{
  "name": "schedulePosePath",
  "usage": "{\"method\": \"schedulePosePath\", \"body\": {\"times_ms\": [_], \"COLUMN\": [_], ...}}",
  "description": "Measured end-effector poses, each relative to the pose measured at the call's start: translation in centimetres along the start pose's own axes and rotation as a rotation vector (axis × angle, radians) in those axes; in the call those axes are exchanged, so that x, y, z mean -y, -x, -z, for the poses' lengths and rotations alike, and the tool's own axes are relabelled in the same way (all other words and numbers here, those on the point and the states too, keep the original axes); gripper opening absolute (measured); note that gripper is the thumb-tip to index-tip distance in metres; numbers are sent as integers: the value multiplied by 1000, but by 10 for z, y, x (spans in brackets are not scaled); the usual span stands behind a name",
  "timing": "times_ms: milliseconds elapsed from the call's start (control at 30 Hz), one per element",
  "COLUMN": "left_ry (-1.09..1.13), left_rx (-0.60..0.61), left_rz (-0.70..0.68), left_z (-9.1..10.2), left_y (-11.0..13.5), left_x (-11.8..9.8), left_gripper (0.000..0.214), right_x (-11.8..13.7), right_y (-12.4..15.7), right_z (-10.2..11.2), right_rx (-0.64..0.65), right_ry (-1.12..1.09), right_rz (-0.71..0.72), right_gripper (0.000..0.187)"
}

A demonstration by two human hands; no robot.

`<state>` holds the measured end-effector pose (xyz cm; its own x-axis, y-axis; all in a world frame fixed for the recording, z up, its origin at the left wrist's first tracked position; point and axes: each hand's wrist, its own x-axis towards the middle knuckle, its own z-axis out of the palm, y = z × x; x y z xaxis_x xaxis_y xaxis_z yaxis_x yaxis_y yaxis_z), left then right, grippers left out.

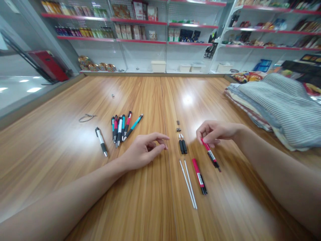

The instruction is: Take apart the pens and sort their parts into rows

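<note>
Between the thumb and fingers of my right hand [212, 131] is the upper end of a pink pen barrel [210, 152], its black end slanting down toward the table. A second pink pen barrel [199, 172] lies just nearer to me. My left hand [147, 149] hovers over the middle, fingers loosely curved and apart, holding nothing. Between the hands, a column of pen parts is laid out: two black grips [183, 146], small pale tips [181, 136], tiny dark pieces [178, 129] and two white refills [188, 184]. Left of my left hand lies a cluster of assembled pens [120, 129].
A white-and-black pen [101, 142] lies apart at the left, near a thin grey loop [87, 117]. A small metallic bit [112, 95] is farther back. Folded striped cloth [288, 103] is stacked at the right. Stocked shelves [140, 41] stand behind the wooden table [140, 207].
</note>
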<state>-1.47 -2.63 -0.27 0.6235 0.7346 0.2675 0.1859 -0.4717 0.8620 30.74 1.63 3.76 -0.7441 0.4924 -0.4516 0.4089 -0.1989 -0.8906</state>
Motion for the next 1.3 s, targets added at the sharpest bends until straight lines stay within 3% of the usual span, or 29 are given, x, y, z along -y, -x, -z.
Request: {"method": "schedulePosePath", "body": {"times_ms": [100, 367, 533, 633, 900, 1300], "left_ry": [14, 35, 52, 52, 44, 36], "left_rx": [9, 26, 27, 27, 25, 26], "left_rz": [0, 29, 33, 33, 8, 1], "left_z": [1, 2, 2, 2, 2, 2], "left_y": [0, 1, 1, 1, 1, 0], "left_x": [0, 1, 1, 2, -1, -3], "left_gripper": [29, 30, 30, 31, 29, 29], "right_x": [1, 16, 22, 25, 32, 32], "right_y": [8, 8, 2, 2, 6, 2], "right_z": [7, -14, -31, -39, -58, -67], "right_rx": [69, -178, -205, -183, 20, 123], "right_ry": [140, 469, 705, 712, 606, 597], "right_rz": [-154, -365, -543, -565, -655, -648], "right_gripper": [29, 42, 45, 42, 36, 37]}}
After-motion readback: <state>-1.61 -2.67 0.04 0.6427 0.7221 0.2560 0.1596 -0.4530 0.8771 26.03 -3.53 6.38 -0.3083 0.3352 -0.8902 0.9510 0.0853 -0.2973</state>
